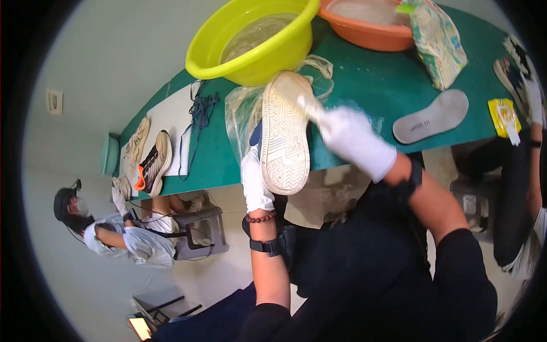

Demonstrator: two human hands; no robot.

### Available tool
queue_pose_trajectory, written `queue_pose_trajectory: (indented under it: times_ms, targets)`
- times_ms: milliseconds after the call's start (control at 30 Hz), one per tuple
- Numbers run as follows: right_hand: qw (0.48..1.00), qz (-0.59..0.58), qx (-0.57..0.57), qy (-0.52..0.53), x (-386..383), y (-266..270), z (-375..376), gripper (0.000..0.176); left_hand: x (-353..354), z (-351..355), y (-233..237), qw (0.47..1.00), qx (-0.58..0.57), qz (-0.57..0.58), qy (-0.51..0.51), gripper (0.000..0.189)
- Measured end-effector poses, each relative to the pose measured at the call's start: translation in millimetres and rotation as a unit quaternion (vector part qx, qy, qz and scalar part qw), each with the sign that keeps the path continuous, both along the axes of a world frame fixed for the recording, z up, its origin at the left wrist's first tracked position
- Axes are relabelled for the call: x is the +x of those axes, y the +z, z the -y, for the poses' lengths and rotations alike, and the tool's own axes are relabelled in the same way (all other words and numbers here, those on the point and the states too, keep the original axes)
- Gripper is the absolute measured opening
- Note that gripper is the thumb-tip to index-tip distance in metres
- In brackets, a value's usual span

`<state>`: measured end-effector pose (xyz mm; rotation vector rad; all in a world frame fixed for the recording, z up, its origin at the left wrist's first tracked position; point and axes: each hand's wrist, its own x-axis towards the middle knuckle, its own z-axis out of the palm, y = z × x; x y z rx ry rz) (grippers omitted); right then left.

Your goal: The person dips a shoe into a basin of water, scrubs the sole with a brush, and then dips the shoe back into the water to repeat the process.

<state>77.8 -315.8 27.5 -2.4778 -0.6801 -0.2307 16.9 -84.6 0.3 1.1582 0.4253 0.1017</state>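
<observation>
1. Shoe [286,165]: held up at the near edge of the table [353,74], pale patterned sole facing the wearer, blue upper turned away, just in front of the lime basin [259,64].
2. Left hand [256,181]: white glove, closed round the shoe from the side and behind; finger placement hidden.
3. Right hand [354,137]: white glove, fist closed on a pale brush [309,107], whose head meets the upper part of the sole. Brush and fist blurred, so bristle detail cannot be read.
4. Technique (judgement): left grip wants to be firm and close behind the brushed area, so the sole does not tip. Short strokes along the grooves, then across them, should reach the recesses best; even pressure, wrist loose. Tilting the sole towards the basin would guide drips away from the lap.
5. Surface: green table, curved by the lens. Water in the lime basin; cloudy liquid in the orange basin [370,35]. Clear bag [238,117] beside the shoe. Grey insole [431,117] and yellow packet [503,116] lie to the right; printed bag [437,45] beside the orange basin. Dark laces [200,112] to the left, near other shoes [158,161].
6. Room: masked co-worker [134,239] at the table's left end; another's gloved hand [533,100] by a dark shoe at far right. Grey stool [212,231], pale floor, plain wall with a socket [54,102].
</observation>
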Motion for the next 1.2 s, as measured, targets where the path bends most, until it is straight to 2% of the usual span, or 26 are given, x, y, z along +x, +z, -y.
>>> queue_pose_trajectory:
  times_ms: [33,67,133,167,267,300,367,400,433,533,600,667,700,800,833,933,1000,1033,1133,1167,1200]
  targets:
    - [0.996,-0.079,-0.007,-0.046,21,8,4,0.049,0,-3,-3,0.999,0.038,-0.006,-0.007,0.035]
    - [0.993,-0.096,0.009,-0.066,38,-2,5,0.046,1,-1,-3,1.000,0.023,-0.006,-0.012,0.035]
    - [0.995,-0.080,0.038,-0.047,25,6,8,0.047,1,-1,-2,1.000,-0.007,-0.005,-0.017,0.036]
    - [0.998,-0.046,0.052,0.004,4,13,8,0.052,4,-8,-6,0.998,0.039,0.014,-0.049,0.037]
    - [0.985,-0.009,0.060,0.161,-73,33,2,0.060,-4,-28,-22,0.998,-0.046,0.009,-0.049,0.035]
    - [0.988,-0.024,0.059,0.142,-72,31,1,0.060,-11,-13,0,0.999,-0.028,-0.018,0.016,0.033]
    - [0.991,-0.052,0.057,0.106,-61,23,-3,0.059,1,-15,22,0.968,0.211,0.010,-0.132,0.031]
    - [0.996,-0.057,0.040,0.053,-39,19,-3,0.058,8,-22,30,0.923,0.327,0.023,-0.204,0.030]
    - [0.997,-0.063,0.030,0.012,-17,16,-1,0.056,14,-34,24,0.873,0.430,0.050,-0.226,0.030]
    - [0.993,-0.095,0.015,-0.075,38,14,4,0.053,17,-42,6,0.960,0.219,0.034,-0.172,0.029]
    - [0.990,-0.135,-0.025,-0.041,16,39,6,0.055,11,-37,10,0.952,0.258,0.027,-0.162,0.030]
    - [0.991,-0.102,0.017,0.086,-22,52,5,0.057,11,-33,6,0.931,0.328,0.026,-0.158,0.031]
    - [0.986,-0.007,0.129,0.102,-24,15,-5,0.059,11,-25,12,0.980,0.151,-0.019,-0.130,0.033]
    - [0.984,-0.176,0.020,-0.031,18,23,10,0.056,9,-20,18,0.983,0.133,-0.016,-0.122,0.034]
    - [0.961,-0.261,0.037,-0.087,36,22,12,0.052,11,-22,13,0.983,0.143,-0.012,-0.118,0.036]
    - [0.947,-0.269,0.169,-0.039,60,8,19,0.047,9,-16,19,0.974,0.198,0.003,-0.113,0.036]
    - [0.938,-0.267,0.219,-0.012,71,-9,18,0.047,10,-22,11,0.979,0.172,0.005,-0.114,0.035]
    - [0.910,-0.320,0.263,-0.011,79,-15,19,0.047,9,-25,7,0.981,0.159,0.004,-0.113,0.035]
    - [0.949,-0.223,0.221,-0.035,77,-33,27,0.042,11,-29,4,0.972,0.203,-0.009,-0.118,0.034]
    - [0.951,-0.200,0.231,-0.041,69,-40,27,0.042,11,-28,3,0.983,0.156,-0.013,-0.099,0.034]
    - [0.963,-0.197,0.174,-0.052,55,-28,27,0.045,11,-23,3,0.991,0.108,-0.016,-0.080,0.034]
